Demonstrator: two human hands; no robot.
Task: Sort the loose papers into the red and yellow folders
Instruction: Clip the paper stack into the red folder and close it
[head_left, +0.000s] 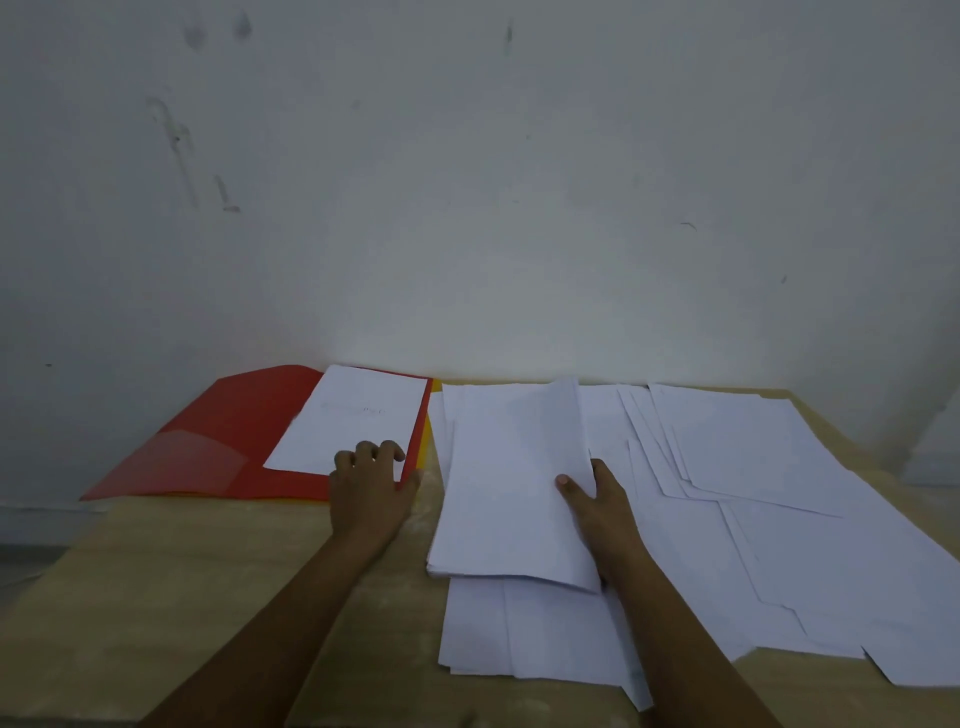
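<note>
While the red folder (218, 447) lies open against the table's (208, 597) far edge near its left corner, a single white sheet (358, 421) rests on the folder's right half, with faint marks on it too blurred to read; the left hand (370, 488) sits at the folder's near right corner, its fingers curled over the sheet's lower edge and its thumb at the folder's rim, so it appears to grip sheet and folder together; a thin strip of the yellow folder (427, 441) shows beneath the red one along its right and near edges; to the right, the loose papers (769, 519) spread in overlapping layers from the far edge toward the table's near edge and its right side; on top of them, toward their left, lies a thicker stack (509, 493), and the right hand (592, 493) holds this stack's right edge, thumb pressed on the top page and fingers tucked under, with the top pages bowed upward along that edge; a pale, scuffed wall (467, 182) rises directly behind the table.
</note>
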